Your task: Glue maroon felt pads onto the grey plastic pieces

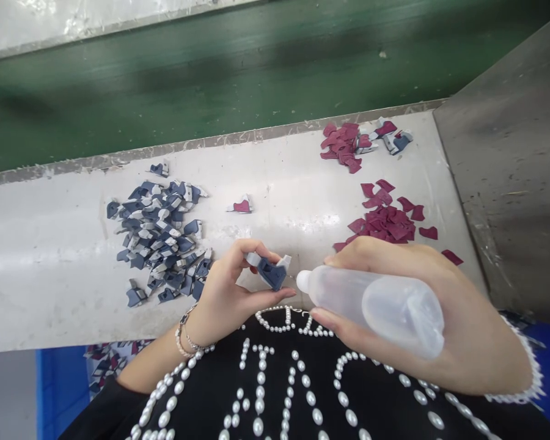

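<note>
With directions read from the held piece, twelve o'clock toward the top of the view, a blue-and-grey molded part is pinched between the thumb and fingers of the left hand, its hollowed blue side turned up. At three o'clock, a translucent squeeze bottle is gripped by the right hand, its thumb and fingers wrapped along the sides. The white cap is pointed toward nine o'clock, and its thin needle tip is brought right up to the part; whether contact is made cannot be told. At eleven o'clock, a maroon-faced part is set alone on the white worktop. At ten o'clock, a heap of blue-and-grey parts is spread. Loose maroon inserts are scattered at two o'clock, partly hidden by the right hand, and another maroon pile is gathered at one o'clock, with a few parts placed beside it. Farther out, a green strip is seen at twelve o'clock and a blue bin at eight.
</note>
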A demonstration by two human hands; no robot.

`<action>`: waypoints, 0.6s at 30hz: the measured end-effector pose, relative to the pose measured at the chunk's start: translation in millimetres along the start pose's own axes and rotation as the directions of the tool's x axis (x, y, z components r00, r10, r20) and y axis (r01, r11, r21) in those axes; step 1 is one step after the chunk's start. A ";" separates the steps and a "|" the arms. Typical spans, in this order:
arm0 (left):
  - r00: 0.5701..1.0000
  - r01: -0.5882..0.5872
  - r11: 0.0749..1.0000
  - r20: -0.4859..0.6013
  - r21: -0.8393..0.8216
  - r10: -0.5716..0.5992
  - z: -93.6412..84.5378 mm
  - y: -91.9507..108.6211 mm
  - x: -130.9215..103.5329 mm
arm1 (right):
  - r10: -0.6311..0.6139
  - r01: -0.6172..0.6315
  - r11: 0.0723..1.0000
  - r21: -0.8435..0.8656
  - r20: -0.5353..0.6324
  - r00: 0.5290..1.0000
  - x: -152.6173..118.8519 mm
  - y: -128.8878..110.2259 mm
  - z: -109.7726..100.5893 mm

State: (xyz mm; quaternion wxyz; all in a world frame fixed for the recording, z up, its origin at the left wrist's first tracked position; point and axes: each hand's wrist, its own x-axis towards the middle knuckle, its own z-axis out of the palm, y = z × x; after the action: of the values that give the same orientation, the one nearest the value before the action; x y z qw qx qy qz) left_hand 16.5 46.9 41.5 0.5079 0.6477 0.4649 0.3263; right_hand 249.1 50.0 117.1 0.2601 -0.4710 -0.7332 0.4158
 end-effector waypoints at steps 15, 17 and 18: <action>1.000 -0.022 0.999 0.020 -0.027 0.022 -0.3 -0.6 0.5 | 0.012 -0.015 0.996 0.085 0.033 0.999 6.9 -1.8 0.9; 0.999 -0.026 0.999 0.023 -0.032 0.027 -0.2 0.5 0.6 | 0.011 -0.016 0.994 0.110 0.044 0.999 7.6 -1.3 0.2; 0.999 -0.025 0.999 0.026 -0.032 0.026 -0.1 1.3 0.6 | 0.013 -0.018 0.993 0.117 0.047 0.999 7.7 -1.2 -0.1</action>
State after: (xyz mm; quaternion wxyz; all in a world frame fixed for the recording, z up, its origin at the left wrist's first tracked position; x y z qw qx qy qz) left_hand 17.0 47.4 42.8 0.5198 0.6499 0.4446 0.3314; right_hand 245.4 56.8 118.1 0.2673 -0.4509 -0.7095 0.4709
